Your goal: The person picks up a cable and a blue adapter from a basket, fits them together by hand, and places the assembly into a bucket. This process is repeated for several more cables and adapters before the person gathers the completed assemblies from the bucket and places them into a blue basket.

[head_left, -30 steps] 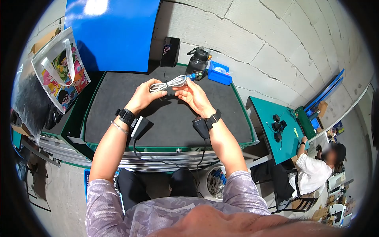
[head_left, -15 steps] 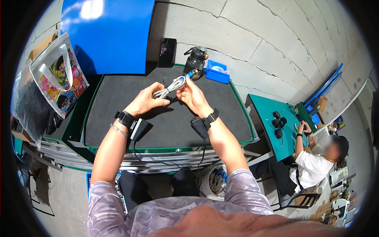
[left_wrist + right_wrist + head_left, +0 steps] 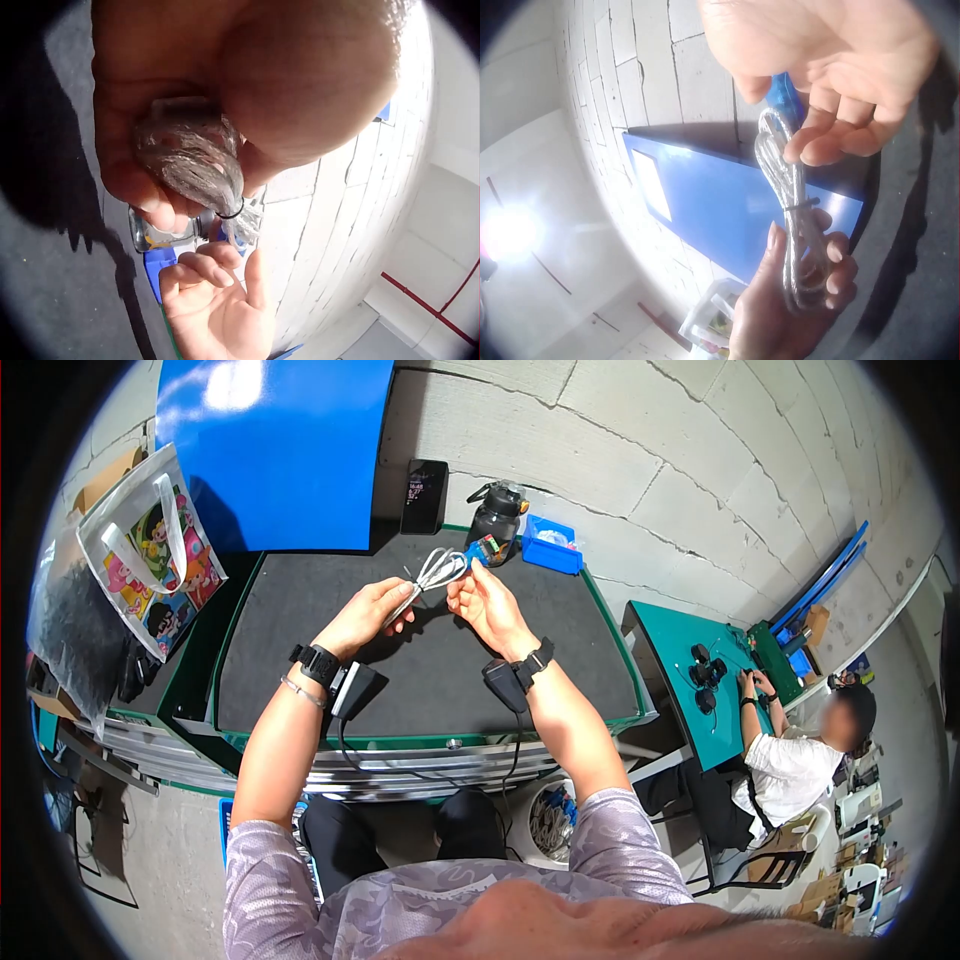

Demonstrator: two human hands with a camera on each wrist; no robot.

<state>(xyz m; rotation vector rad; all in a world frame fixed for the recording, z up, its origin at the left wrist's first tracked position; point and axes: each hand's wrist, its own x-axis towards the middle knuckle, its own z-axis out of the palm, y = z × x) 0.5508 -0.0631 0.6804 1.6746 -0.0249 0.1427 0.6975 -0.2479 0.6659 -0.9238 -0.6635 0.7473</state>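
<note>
A coiled silver cable [image 3: 436, 568] with a blue connector [image 3: 484, 550] is held between both hands above the dark mat. A thin black tie [image 3: 801, 204] cinches the coil at its middle. My left hand [image 3: 368, 618] grips the lower loops, thumb on one side and fingers on the other. In the left wrist view, that hand's palm and thumb [image 3: 307, 82] cover part of the coil. At the upper end, my right hand [image 3: 490, 608] pinches the cable by the blue connector between thumb and fingers. The right wrist view shows its other fingers [image 3: 855, 139] loosely bent beside the loops.
Behind the hands stand a black bottle [image 3: 495, 520], a blue bin [image 3: 552, 546] and a phone [image 3: 425, 497] leaning on the wall. A printed bag [image 3: 155, 555] is at left. A bucket of cables [image 3: 549, 820] sits below. Another person [image 3: 790, 780] sits at the green table [image 3: 690, 670].
The left hand has shifted its grip to the coil's lower end, and the loops have fanned out and tilted upward. The blue connector shows more. The seated person has both hands on their table.
</note>
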